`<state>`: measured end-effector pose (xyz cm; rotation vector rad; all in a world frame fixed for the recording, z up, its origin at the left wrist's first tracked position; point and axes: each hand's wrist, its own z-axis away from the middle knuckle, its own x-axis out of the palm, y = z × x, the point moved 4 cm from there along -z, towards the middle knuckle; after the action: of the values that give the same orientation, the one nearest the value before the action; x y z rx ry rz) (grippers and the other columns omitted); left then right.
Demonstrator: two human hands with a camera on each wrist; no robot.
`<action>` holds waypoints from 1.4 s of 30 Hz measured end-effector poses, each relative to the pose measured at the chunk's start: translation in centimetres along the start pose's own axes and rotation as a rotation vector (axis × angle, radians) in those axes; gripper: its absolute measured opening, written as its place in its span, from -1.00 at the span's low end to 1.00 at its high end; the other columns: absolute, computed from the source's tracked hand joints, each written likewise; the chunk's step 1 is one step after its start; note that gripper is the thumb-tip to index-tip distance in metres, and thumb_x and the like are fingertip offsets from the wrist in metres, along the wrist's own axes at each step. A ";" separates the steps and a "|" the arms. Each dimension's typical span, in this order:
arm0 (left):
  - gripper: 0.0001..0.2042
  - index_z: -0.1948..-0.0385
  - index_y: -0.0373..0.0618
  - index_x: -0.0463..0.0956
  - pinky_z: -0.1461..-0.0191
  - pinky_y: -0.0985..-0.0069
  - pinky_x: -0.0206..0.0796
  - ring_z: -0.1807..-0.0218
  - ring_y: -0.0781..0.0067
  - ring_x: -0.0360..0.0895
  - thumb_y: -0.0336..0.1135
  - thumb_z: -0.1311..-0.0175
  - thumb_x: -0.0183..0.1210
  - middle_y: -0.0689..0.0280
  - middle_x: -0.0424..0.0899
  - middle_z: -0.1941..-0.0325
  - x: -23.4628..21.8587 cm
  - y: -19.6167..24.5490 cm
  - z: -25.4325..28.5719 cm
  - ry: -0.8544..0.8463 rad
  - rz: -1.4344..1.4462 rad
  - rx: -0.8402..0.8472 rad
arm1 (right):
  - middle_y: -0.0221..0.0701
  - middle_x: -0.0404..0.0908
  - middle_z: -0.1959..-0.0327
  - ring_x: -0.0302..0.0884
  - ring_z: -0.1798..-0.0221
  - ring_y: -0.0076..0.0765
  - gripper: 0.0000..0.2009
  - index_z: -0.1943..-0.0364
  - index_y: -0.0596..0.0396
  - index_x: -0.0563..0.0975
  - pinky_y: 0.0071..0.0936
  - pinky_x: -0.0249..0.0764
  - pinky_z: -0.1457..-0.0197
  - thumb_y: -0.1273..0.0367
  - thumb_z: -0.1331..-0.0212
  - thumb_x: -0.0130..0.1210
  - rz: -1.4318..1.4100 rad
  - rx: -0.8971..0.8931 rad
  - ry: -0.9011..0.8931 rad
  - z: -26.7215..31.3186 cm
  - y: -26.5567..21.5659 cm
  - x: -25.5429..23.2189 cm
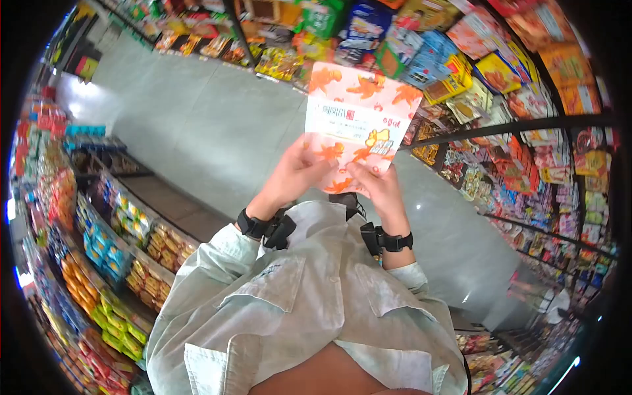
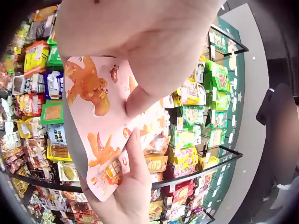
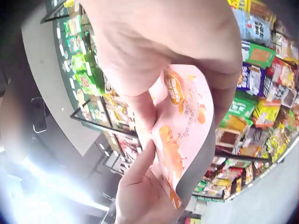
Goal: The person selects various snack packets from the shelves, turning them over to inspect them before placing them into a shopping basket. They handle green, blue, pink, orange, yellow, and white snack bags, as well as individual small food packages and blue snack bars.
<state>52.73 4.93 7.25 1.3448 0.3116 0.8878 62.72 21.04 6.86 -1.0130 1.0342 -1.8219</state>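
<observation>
"Two hands share one thing, right? What is it?"

"A flat pink snack pouch (image 1: 359, 122) with orange food pictures on it and a white band of dark lettering across the front."

"How does each hand have it?"

"The left hand (image 1: 299, 174) grips the left side of its near end, and the right hand (image 1: 378, 187) grips the right side. Both thumbs lie on the printed face, tips near each other."

"And the other fingers?"

"Mostly hidden behind the pouch, so I can't tell how each one lies. From the wrists, the pouch looks bowed between the hands."

"Where is it, exactly?"

"In the air in front of the person's body, over the grey floor (image 1: 204, 115). Its far edge overlaps the packed snack shelves in view."

"What's on those?"

"Bagged snacks: a blue-and-yellow bag (image 1: 497, 71), a green bag (image 1: 320, 18), plenty more. Across the aisle, to the left, a low rack holds orange packs (image 1: 79, 283) and yellow-green packs (image 1: 118, 326)."

"Anything on the person?"

"A pale, loose shirt (image 1: 322, 263), plus a black strap (image 1: 250, 225) round the left wrist and a black band (image 1: 397, 242) round the right."
</observation>
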 end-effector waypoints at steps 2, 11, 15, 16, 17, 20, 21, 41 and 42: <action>-0.58 -0.25 -0.20 0.35 0.10 0.51 0.60 0.06 0.52 0.70 -0.46 -0.41 0.24 0.29 0.71 -0.02 -2.7 -1.8 3.2 0.040 0.046 -0.055 | -0.31 0.74 0.14 0.71 0.19 -0.51 -0.74 -0.02 0.30 0.61 -0.51 0.70 0.21 0.44 -0.32 0.26 0.061 0.023 -0.016 1.2 1.9 3.0; -0.55 -0.28 -0.19 0.36 0.28 0.54 0.58 0.19 0.60 0.66 -0.36 -0.41 0.23 0.31 0.70 0.02 -7.2 -4.9 11.2 0.126 0.186 -0.150 | -0.41 0.74 0.08 0.64 0.08 -0.62 -0.75 0.00 0.24 0.65 -0.54 0.58 0.02 0.38 -0.34 0.26 0.384 0.098 -0.157 3.2 4.0 7.9; -0.57 -0.23 -0.23 0.42 0.24 0.50 0.60 0.21 0.55 0.68 -0.35 -0.37 0.26 0.27 0.72 0.08 -8.8 -3.0 12.1 0.069 0.044 -0.167 | -0.42 0.72 0.05 0.63 0.07 -0.62 -0.74 -0.03 0.24 0.63 -0.54 0.57 0.03 0.38 -0.35 0.26 0.225 0.062 -0.083 2.8 3.0 9.3; -0.57 -0.22 -0.23 0.44 0.23 0.49 0.60 0.21 0.53 0.69 -0.34 -0.36 0.27 0.25 0.73 0.09 -9.1 -3.4 12.1 0.063 0.015 -0.166 | -0.42 0.72 0.06 0.63 0.09 -0.62 -0.73 -0.03 0.25 0.63 -0.55 0.57 0.06 0.39 -0.34 0.27 0.221 0.032 -0.057 2.8 2.6 10.2; -0.57 -0.21 -0.24 0.45 0.22 0.48 0.60 0.20 0.52 0.69 -0.34 -0.35 0.28 0.23 0.73 0.10 -9.3 -3.9 12.2 0.053 -0.013 -0.172 | -0.42 0.72 0.08 0.63 0.11 -0.62 -0.73 -0.02 0.25 0.63 -0.56 0.57 0.10 0.39 -0.34 0.27 0.215 0.006 -0.024 2.9 2.5 10.5; -0.54 -0.25 -0.28 0.37 0.28 0.56 0.60 0.23 0.57 0.69 -0.38 -0.38 0.28 0.25 0.73 0.13 -9.8 -4.4 12.2 0.030 -0.055 -0.092 | -0.44 0.73 0.12 0.61 0.19 -0.65 -0.74 0.00 0.24 0.63 -0.61 0.54 0.23 0.38 -0.32 0.29 0.331 0.040 -0.007 2.7 3.5 10.0; -0.54 -0.24 -0.28 0.37 0.29 0.56 0.60 0.24 0.58 0.68 -0.38 -0.38 0.28 0.25 0.73 0.14 -9.8 -4.4 12.2 0.029 -0.043 -0.117 | -0.44 0.73 0.14 0.60 0.22 -0.67 -0.74 0.00 0.24 0.63 -0.62 0.52 0.26 0.38 -0.32 0.30 0.340 0.047 0.007 2.9 3.6 10.1; -0.59 -0.08 -0.29 0.51 0.24 0.44 0.55 0.31 0.41 0.73 -0.21 -0.33 0.34 0.21 0.77 0.27 5.3 -4.0 2.3 -0.202 -0.581 -0.016 | -0.44 0.74 0.19 0.62 0.24 -0.64 -0.75 0.07 0.25 0.65 -0.58 0.55 0.23 0.38 -0.28 0.34 0.094 -0.136 0.345 7.6 1.6 -7.1; -0.59 -0.08 -0.26 0.51 0.19 0.40 0.56 0.26 0.31 0.74 -0.21 -0.33 0.34 0.15 0.77 0.23 6.5 -3.9 1.9 -0.203 -0.617 -0.037 | -0.43 0.74 0.15 0.63 0.19 -0.61 -0.75 0.04 0.25 0.64 -0.56 0.56 0.17 0.39 -0.29 0.33 0.085 -0.131 0.339 7.8 1.3 -8.4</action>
<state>59.65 8.34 5.95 1.1898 0.5124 0.2391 73.13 25.96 6.28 -0.7338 1.3934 -1.9154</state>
